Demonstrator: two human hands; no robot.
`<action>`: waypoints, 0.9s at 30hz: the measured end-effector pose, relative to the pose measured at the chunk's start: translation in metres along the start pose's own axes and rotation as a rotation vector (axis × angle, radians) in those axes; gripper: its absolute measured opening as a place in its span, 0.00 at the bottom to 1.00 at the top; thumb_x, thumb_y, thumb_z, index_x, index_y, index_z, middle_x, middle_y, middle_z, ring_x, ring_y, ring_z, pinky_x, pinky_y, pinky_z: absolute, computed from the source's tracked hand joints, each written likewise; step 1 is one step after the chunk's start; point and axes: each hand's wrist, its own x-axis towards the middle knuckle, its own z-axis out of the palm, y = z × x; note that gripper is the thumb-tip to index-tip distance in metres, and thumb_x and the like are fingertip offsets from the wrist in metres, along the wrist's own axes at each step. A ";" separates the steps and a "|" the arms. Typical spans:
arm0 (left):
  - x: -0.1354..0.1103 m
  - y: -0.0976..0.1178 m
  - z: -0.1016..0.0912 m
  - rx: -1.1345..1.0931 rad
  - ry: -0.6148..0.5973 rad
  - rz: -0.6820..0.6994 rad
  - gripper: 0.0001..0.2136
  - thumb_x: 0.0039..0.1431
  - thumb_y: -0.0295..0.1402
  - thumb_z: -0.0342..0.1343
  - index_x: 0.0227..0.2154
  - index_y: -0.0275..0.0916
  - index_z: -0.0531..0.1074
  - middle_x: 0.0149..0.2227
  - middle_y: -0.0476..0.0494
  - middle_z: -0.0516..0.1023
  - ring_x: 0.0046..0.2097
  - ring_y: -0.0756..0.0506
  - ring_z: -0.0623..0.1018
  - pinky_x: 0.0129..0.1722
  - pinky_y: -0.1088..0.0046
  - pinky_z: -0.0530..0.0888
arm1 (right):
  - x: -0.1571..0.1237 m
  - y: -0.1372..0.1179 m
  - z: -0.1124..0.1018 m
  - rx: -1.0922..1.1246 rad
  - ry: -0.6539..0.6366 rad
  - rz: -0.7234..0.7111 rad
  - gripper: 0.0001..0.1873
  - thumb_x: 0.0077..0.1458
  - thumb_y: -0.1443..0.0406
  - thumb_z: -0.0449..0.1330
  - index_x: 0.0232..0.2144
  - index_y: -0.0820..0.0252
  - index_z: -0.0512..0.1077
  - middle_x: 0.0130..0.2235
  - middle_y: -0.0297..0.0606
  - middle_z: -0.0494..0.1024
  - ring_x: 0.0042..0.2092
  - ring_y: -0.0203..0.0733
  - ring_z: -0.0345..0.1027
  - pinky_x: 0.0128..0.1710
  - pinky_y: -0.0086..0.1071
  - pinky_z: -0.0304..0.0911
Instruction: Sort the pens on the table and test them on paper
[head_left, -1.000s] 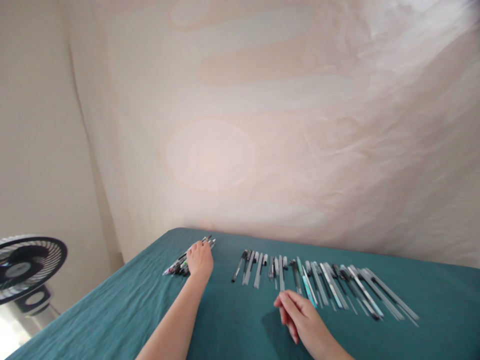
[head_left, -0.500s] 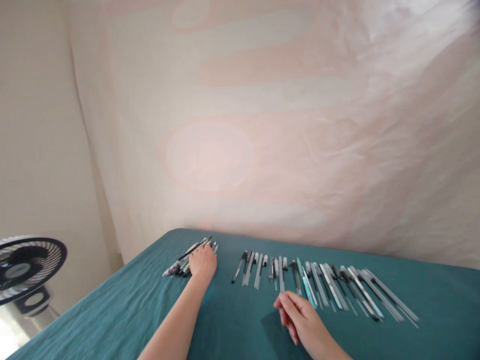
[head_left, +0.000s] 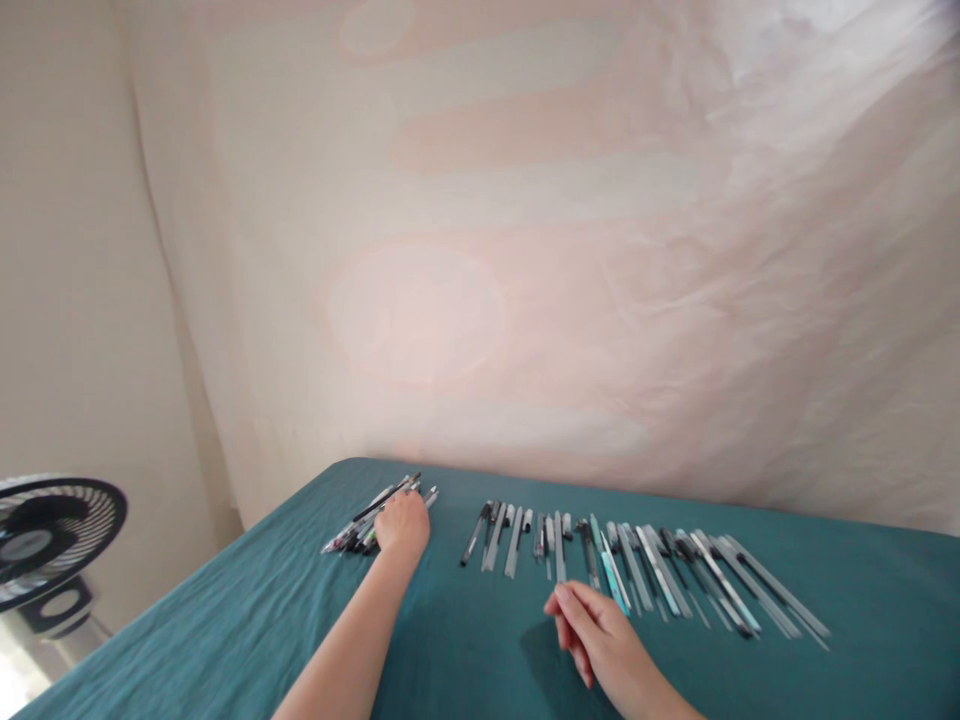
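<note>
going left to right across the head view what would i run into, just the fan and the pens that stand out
black-rimmed fan → pen pile → leftmost black-ended pen of the row → bright turquoise pen → white pen with pale blue end → rightmost grey pen

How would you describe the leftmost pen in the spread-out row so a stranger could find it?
On the teal cloth, find the long row of pens to the right of the pile by the left hand. Go to the row's left end. The pen there has a black near tip, unlike the pale near ends just beside it.
</note>
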 end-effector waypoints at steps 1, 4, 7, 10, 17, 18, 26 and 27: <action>-0.001 0.001 -0.001 0.007 0.009 0.006 0.12 0.55 0.34 0.45 0.38 0.34 0.69 0.43 0.31 0.71 0.45 0.38 0.71 0.37 0.63 0.68 | 0.000 0.000 0.000 0.002 0.001 0.000 0.23 0.51 0.47 0.47 0.25 0.61 0.65 0.17 0.26 0.62 0.13 0.24 0.48 0.10 0.20 0.44; -0.003 0.002 -0.004 0.025 0.037 0.019 0.13 0.55 0.32 0.44 0.41 0.34 0.67 0.44 0.31 0.69 0.46 0.38 0.70 0.37 0.64 0.68 | 0.001 0.001 0.000 0.003 0.004 0.001 0.24 0.51 0.47 0.47 0.25 0.61 0.65 0.17 0.26 0.62 0.12 0.24 0.48 0.10 0.20 0.44; -0.004 0.002 -0.006 0.036 0.053 0.036 0.13 0.55 0.31 0.43 0.41 0.34 0.68 0.43 0.32 0.70 0.45 0.39 0.70 0.39 0.64 0.67 | 0.001 0.002 -0.001 -0.001 -0.002 -0.005 0.23 0.52 0.47 0.47 0.26 0.62 0.65 0.17 0.26 0.62 0.13 0.24 0.49 0.10 0.20 0.45; -0.004 0.002 -0.005 0.039 0.059 0.055 0.12 0.55 0.30 0.43 0.37 0.33 0.70 0.42 0.33 0.72 0.46 0.39 0.70 0.42 0.62 0.65 | 0.001 0.002 -0.001 -0.001 -0.010 -0.007 0.23 0.52 0.48 0.47 0.26 0.61 0.65 0.18 0.26 0.63 0.13 0.25 0.49 0.10 0.20 0.45; 0.000 0.000 -0.005 -0.010 0.047 0.043 0.12 0.52 0.27 0.45 0.32 0.33 0.73 0.38 0.33 0.75 0.44 0.40 0.72 0.42 0.64 0.65 | 0.000 0.000 0.000 -0.003 0.007 -0.002 0.23 0.51 0.47 0.47 0.26 0.61 0.65 0.17 0.26 0.62 0.13 0.25 0.49 0.10 0.20 0.45; 0.001 0.000 -0.006 -0.025 0.042 0.036 0.11 0.52 0.27 0.46 0.32 0.33 0.74 0.37 0.33 0.75 0.43 0.40 0.72 0.41 0.64 0.66 | 0.000 0.000 0.000 -0.004 0.007 -0.003 0.23 0.51 0.47 0.47 0.26 0.61 0.65 0.18 0.26 0.62 0.13 0.25 0.49 0.10 0.20 0.45; 0.006 -0.001 -0.030 -0.276 0.043 0.012 0.11 0.51 0.35 0.48 0.29 0.37 0.74 0.34 0.36 0.77 0.39 0.39 0.74 0.37 0.65 0.67 | 0.000 0.002 -0.002 0.002 -0.012 -0.004 0.22 0.53 0.49 0.46 0.27 0.61 0.66 0.19 0.26 0.63 0.14 0.25 0.50 0.11 0.20 0.47; 0.006 0.001 -0.034 -0.329 0.043 0.032 0.11 0.51 0.37 0.49 0.29 0.38 0.74 0.34 0.38 0.77 0.39 0.40 0.74 0.37 0.67 0.67 | 0.000 0.001 -0.002 0.002 -0.008 -0.002 0.22 0.53 0.49 0.46 0.28 0.61 0.66 0.19 0.26 0.63 0.14 0.25 0.50 0.11 0.20 0.47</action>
